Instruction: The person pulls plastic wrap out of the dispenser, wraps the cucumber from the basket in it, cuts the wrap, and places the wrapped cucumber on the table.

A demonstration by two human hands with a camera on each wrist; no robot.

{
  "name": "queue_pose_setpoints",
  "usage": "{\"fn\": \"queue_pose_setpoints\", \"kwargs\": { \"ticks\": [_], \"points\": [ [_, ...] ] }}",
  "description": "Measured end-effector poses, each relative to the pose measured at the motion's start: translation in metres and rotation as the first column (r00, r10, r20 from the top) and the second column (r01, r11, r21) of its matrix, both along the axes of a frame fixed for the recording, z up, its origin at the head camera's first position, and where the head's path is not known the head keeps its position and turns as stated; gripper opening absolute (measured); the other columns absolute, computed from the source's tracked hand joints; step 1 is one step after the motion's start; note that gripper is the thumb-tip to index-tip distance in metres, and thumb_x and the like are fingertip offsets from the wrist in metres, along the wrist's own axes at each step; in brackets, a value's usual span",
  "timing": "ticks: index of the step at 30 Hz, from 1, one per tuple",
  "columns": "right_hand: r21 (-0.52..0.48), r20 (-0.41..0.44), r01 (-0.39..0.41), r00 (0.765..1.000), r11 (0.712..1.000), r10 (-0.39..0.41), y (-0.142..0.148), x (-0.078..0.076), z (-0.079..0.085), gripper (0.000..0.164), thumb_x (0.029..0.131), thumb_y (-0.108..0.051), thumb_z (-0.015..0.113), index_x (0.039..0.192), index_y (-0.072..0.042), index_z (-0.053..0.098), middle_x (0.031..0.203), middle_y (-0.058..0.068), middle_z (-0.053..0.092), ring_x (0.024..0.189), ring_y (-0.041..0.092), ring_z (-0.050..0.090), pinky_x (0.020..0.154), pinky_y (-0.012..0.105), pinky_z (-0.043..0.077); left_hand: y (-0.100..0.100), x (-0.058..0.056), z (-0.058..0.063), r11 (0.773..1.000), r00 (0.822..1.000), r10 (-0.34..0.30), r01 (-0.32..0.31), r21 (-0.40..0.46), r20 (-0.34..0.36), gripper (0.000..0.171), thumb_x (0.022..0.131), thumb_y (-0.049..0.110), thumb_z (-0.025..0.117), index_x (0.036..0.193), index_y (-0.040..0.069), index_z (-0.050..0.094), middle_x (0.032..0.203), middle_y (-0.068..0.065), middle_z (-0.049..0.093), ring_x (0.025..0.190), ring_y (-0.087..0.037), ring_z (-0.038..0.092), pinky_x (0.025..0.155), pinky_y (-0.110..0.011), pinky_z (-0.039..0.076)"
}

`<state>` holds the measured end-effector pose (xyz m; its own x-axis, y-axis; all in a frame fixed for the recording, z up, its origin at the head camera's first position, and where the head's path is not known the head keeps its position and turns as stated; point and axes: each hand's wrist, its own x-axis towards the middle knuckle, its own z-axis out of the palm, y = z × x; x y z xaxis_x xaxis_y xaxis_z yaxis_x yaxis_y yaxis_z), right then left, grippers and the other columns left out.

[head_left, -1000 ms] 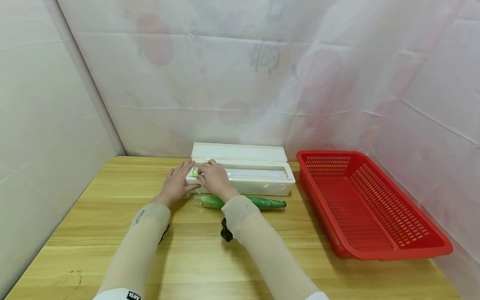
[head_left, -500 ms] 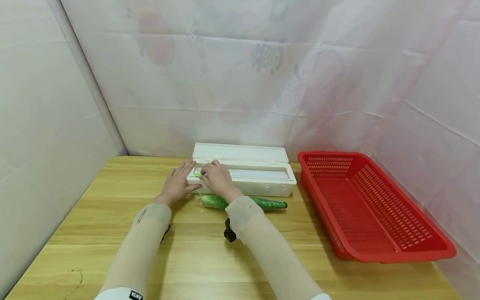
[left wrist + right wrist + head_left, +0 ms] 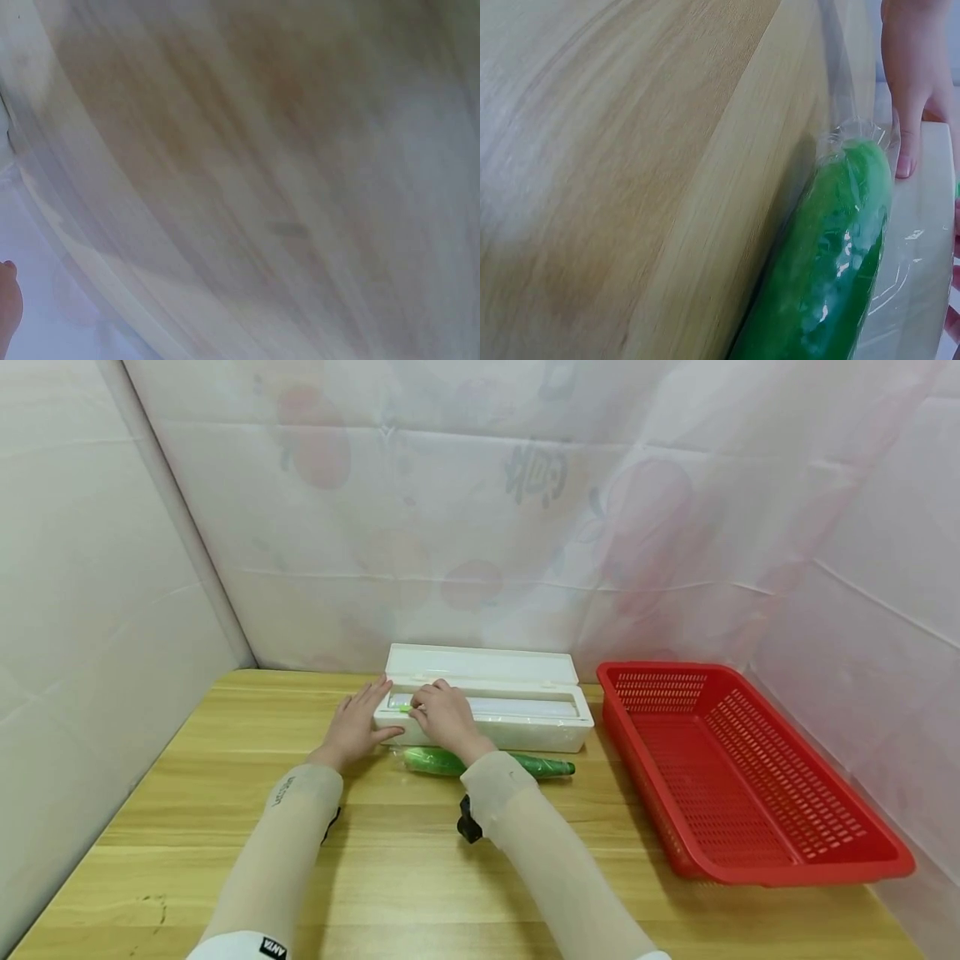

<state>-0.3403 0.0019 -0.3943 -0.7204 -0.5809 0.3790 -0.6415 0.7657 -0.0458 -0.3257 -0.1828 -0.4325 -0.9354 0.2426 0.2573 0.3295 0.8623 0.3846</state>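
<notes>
A white cling film dispenser box [image 3: 525,737] lies lengthwise at the back of the table, its lid [image 3: 480,662] swung up and a white roll [image 3: 517,707] inside. With its fingertips my right hand [image 3: 447,720] pinches a small green slider [image 3: 405,708] on the box's front rim. My left hand [image 3: 354,725] rests against the box's left end, fingers straight and spread; its thumb [image 3: 905,154] presses the front face. Just before the box lies a green cucumber [image 3: 547,767] in clear film, partly hidden by my right forearm. The left wrist view mostly shows blurred tabletop.
A red perforated plastic basket [image 3: 660,777] stands on the right of the wooden table [image 3: 390,877]. Pale printed fabric [image 3: 480,527] hangs close behind the box and along both sides.
My right hand has slid a little to the right along the box's front rim, and the green slider has moved with it. The left hand, box and cucumber stay in place.
</notes>
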Motion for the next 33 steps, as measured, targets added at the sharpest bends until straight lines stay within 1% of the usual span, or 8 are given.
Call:
{"fn": "queue_pose_setpoints", "kwargs": {
  "ticks": [7, 13, 18, 27, 33],
  "points": [
    [0.002, 0.011, -0.008, 1.000, 1.000, 0.008, 0.006, -0.001, 0.000, 0.019, 0.091, -0.031, 0.059, 0.097, -0.016, 0.070, 0.102, -0.004, 0.069, 0.094, 0.014, 0.058, 0.081, 0.028, 0.049, 0.000, 0.002, 0.001, 1.000, 1.000, -0.009, 0.009, 0.018, -0.008, 0.086, 0.082, 0.041, 0.067, 0.148, 0.009, 0.022, 0.155, -0.015, 0.020, 0.139, -0.040, 0.023, 0.111, -0.061, 0.017],
    [-0.004, 0.010, -0.004, 1.000, 1.000, 0.004, 0.012, 0.000, 0.002, 0.018, 0.091, -0.029, 0.060, 0.096, -0.015, 0.070, 0.101, -0.003, 0.069, 0.092, 0.015, 0.058, 0.079, 0.029, 0.050, 0.000, -0.001, 0.000, 1.000, 1.000, -0.006, 0.006, 0.012, 0.007, 0.086, 0.084, 0.043, 0.066, 0.149, 0.010, 0.020, 0.156, -0.013, 0.018, 0.141, -0.037, 0.022, 0.112, -0.060, 0.017],
    [0.012, 0.001, 0.001, 1.000, 1.000, -0.001, 0.015, -0.001, 0.002, 0.018, 0.091, -0.029, 0.060, 0.096, -0.015, 0.069, 0.100, -0.004, 0.069, 0.091, 0.014, 0.058, 0.079, 0.028, 0.050, 0.000, -0.002, -0.001, 1.000, 1.000, -0.009, 0.008, 0.018, 0.017, 0.087, 0.084, 0.043, 0.065, 0.150, 0.010, 0.019, 0.156, -0.013, 0.017, 0.141, -0.037, 0.022, 0.112, -0.059, 0.017],
    [-0.006, 0.006, -0.001, 1.000, 1.000, 0.002, 0.022, 0.001, 0.001, 0.017, 0.091, -0.029, 0.061, 0.096, -0.015, 0.069, 0.100, -0.003, 0.069, 0.090, 0.015, 0.058, 0.077, 0.028, 0.051, 0.000, -0.003, -0.003, 1.000, 1.000, -0.005, 0.005, 0.022, 0.012, 0.086, 0.084, 0.044, 0.065, 0.149, 0.011, 0.020, 0.156, -0.013, 0.019, 0.141, -0.035, 0.022, 0.113, -0.058, 0.018],
    [-0.004, -0.008, 0.000, 1.000, 1.000, 0.000, 0.024, 0.000, 0.001, 0.018, 0.091, -0.030, 0.060, 0.096, -0.015, 0.069, 0.100, -0.004, 0.069, 0.089, 0.014, 0.058, 0.076, 0.027, 0.050, -0.001, -0.003, -0.003, 1.000, 1.000, -0.008, 0.008, 0.024, 0.004, 0.086, 0.084, 0.044, 0.065, 0.149, 0.010, 0.020, 0.156, -0.013, 0.019, 0.141, -0.036, 0.023, 0.112, -0.059, 0.018]
  ]
}}
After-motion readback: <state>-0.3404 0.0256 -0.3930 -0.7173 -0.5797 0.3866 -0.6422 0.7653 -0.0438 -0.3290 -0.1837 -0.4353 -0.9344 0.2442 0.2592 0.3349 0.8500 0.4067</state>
